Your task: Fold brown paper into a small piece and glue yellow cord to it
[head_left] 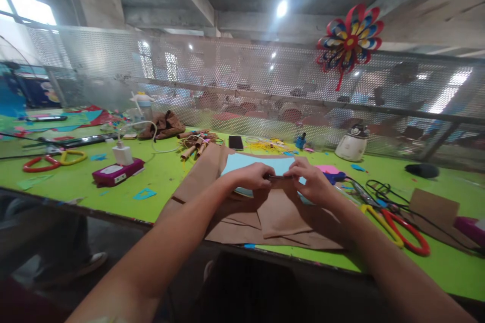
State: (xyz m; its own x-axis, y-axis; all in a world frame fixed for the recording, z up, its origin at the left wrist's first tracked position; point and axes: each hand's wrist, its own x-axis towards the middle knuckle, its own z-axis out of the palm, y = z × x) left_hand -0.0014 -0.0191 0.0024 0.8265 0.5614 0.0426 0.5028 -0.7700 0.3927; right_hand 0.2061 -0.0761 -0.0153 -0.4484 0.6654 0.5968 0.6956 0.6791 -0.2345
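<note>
My left hand [250,176] and my right hand [310,180] meet over the middle of the green table [166,176], fingers pinched on the two ends of a thin dark strip [279,177]. Under them lies a light blue sheet of paper [252,162] on top of brown paper sheets [280,217]. Both hands are closed on the strip.
Red and yellow scissors [401,224] and black cables lie at the right, a cardboard piece [434,207] beyond them. At the left are a magenta box [117,171], a white charger [122,154], more scissors [53,160]. A phone [235,142], a white appliance [351,145], a paper pinwheel [350,40] on the mesh fence.
</note>
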